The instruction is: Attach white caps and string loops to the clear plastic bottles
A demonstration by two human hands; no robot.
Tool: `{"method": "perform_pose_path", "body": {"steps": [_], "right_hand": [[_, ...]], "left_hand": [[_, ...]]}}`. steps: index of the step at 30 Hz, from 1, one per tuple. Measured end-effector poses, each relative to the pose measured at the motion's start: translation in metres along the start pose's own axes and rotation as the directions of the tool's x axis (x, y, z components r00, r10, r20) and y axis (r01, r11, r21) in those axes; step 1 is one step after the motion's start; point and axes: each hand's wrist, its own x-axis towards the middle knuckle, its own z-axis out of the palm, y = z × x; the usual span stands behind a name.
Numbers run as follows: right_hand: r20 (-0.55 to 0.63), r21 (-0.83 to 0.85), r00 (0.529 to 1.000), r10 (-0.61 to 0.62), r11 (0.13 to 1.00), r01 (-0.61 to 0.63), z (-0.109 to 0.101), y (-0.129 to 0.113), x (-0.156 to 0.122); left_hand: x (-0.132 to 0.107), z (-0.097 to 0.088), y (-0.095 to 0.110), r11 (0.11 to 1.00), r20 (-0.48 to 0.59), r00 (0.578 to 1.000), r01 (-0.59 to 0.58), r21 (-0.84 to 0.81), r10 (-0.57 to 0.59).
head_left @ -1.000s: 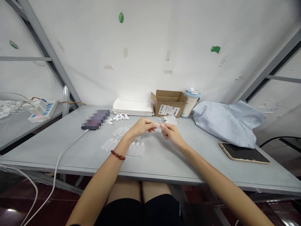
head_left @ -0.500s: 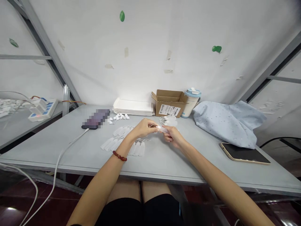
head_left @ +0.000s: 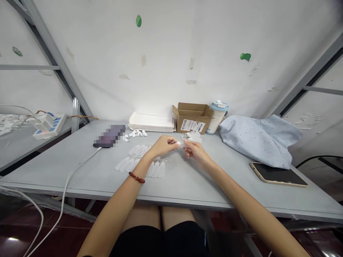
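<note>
Over the middle of the table, my left hand (head_left: pixel 165 144) pinches a small white piece (head_left: pixel 178 144) with a thin white cord. Facing it, my right hand (head_left: pixel 195 150) has thumb and fingers closed on a translucent white sleeve (head_left: pixel 182 144), mostly hidden by the fingers. The two parts meet or nearly meet; I cannot tell whether they are joined. Below and left of my left hand lie several translucent white sleeves with cords (head_left: pixel 158 169) in rows. More corded sleeves (head_left: pixel 195 137) lie just behind my right hand.
Small white pieces (head_left: pixel 136 133) lie near a stack of white trays (head_left: pixel 151 122). An open cardboard box (head_left: pixel 193 119) and a lidded cup (head_left: pixel 215 119) stand by the wall. Blue cloth (head_left: pixel 257 139) and a phone (head_left: pixel 278 174) are right; a cabled phone (head_left: pixel 109 136) is left.
My right fingers have shifted slightly and now cover more of the sleeve, so less of it shows between the hands. My left hand stays nearly in place.
</note>
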Motion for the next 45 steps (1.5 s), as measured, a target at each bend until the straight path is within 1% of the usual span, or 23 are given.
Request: {"method": "perform_pose_path", "body": {"steps": [4, 7, 8, 9, 10, 11, 12, 13, 14, 15, 16, 17, 20, 22, 23, 26, 27, 29, 30, 34, 35, 40, 45], "right_hand": [[-0.077, -0.081, 0.991, -0.113, 0.991, 0.107, -0.004, 0.003, 0.005], [-0.152, -0.266, 0.954, -0.26, 0.94, 0.214, -0.011, 0.004, 0.009], [-0.16, -0.337, 0.934, -0.319, 0.907, 0.252, -0.014, 0.003, 0.01], [-0.16, -0.405, 0.912, -0.378, 0.867, 0.289, -0.016, 0.003, 0.011], [-0.155, -0.47, 0.888, -0.432, 0.823, 0.319, -0.019, 0.002, 0.012], [-0.151, -0.529, 0.864, -0.479, 0.778, 0.339, -0.021, 0.001, 0.012], [-0.15, -0.584, 0.843, -0.517, 0.734, 0.346, -0.024, 0.0, 0.013], [-0.15, -0.634, 0.826, -0.543, 0.694, 0.341, -0.026, -0.001, 0.015], [-0.155, -0.677, 0.812, -0.562, 0.659, 0.327, -0.029, -0.002, 0.016], [-0.158, -0.713, 0.805, -0.572, 0.63, 0.308, -0.031, -0.003, 0.017], [-0.164, -0.743, 0.799, -0.578, 0.606, 0.285, -0.034, -0.003, 0.019], [-0.17, -0.767, 0.797, -0.58, 0.586, 0.262, -0.036, -0.003, 0.021], [-0.182, -0.808, 0.803, -0.567, 0.551, 0.207, -0.044, 0.001, 0.028], [-0.177, -0.825, 0.809, -0.56, 0.532, 0.188, -0.047, 0.004, 0.031], [-0.171, -0.834, 0.811, -0.559, 0.52, 0.183, -0.049, 0.006, 0.033], [-0.153, -0.86, 0.81, -0.565, 0.48, 0.172, -0.053, 0.011, 0.037], [-0.15, -0.87, 0.808, -0.57, 0.465, 0.166, -0.054, 0.013, 0.038], [-0.143, -0.89, 0.802, -0.581, 0.43, 0.153, -0.056, 0.016, 0.04], [-0.137, -0.899, 0.797, -0.588, 0.412, 0.149, -0.057, 0.017, 0.041], [-0.103, -0.912, 0.776, -0.622, 0.371, 0.177, -0.059, 0.022, 0.044], [-0.093, -0.912, 0.773, -0.628, 0.365, 0.187, -0.059, 0.023, 0.045], [-0.076, -0.914, 0.789, -0.61, 0.359, 0.189, -0.056, 0.024, 0.044], [-0.092, -0.913, 0.799, -0.594, 0.371, 0.171, -0.053, 0.023, 0.041]], "left_hand": [[0.002, -0.007, -0.002, 0.998, -0.013, 0.998, 0.061, -0.005, -0.061], [0.003, -0.02, -0.005, 0.996, -0.038, 0.995, 0.094, -0.003, -0.094], [0.003, -0.025, -0.007, 0.994, -0.081, 0.991, 0.108, 0.002, -0.108], [0.002, -0.031, -0.009, 0.992, -0.156, 0.98, 0.126, 0.014, -0.123], [0.002, -0.037, -0.012, 0.984, -0.243, 0.959, 0.167, 0.066, -0.147], [0.001, -0.043, -0.016, 0.954, -0.352, 0.919, 0.248, 0.166, -0.177], [0.0, -0.048, -0.019, 0.878, -0.479, 0.852, 0.38, 0.292, -0.21], [-0.002, -0.053, -0.024, 0.76, -0.605, 0.763, 0.527, 0.381, -0.226], [-0.003, -0.059, -0.029, 0.636, -0.71, 0.665, 0.656, 0.407, -0.231], [-0.004, -0.063, -0.034, 0.531, -0.782, 0.573, 0.754, 0.387, -0.244], [-0.005, -0.068, -0.039, 0.465, -0.811, 0.519, 0.808, 0.361, -0.272], [-0.006, -0.073, -0.045, 0.425, -0.818, 0.489, 0.838, 0.344, -0.303], [-0.007, -0.085, -0.059, 0.365, -0.783, 0.453, 0.878, 0.31, -0.426], [-0.006, -0.09, -0.065, 0.354, -0.747, 0.458, 0.881, 0.312, -0.481], [-0.006, -0.092, -0.068, 0.357, -0.732, 0.472, 0.876, 0.325, -0.491], [-0.006, -0.092, -0.073, 0.38, -0.715, 0.527, 0.844, 0.379, -0.459], [-0.006, -0.092, -0.073, 0.386, -0.718, 0.537, 0.837, 0.389, -0.442], [-0.006, -0.091, -0.074, 0.383, -0.721, 0.542, 0.834, 0.398, -0.431], [-0.006, -0.091, -0.075, 0.383, -0.718, 0.553, 0.827, 0.412, -0.423], [-0.006, -0.091, -0.075, 0.391, -0.67, 0.644, 0.761, 0.517, -0.368], [-0.007, -0.09, -0.075, 0.392, -0.663, 0.657, 0.751, 0.531, -0.36], [-0.007, -0.09, -0.071, 0.381, -0.664, 0.653, 0.755, 0.534, -0.363], [-0.008, -0.091, -0.068, 0.397, -0.648, 0.672, 0.738, 0.546, -0.358]]}}
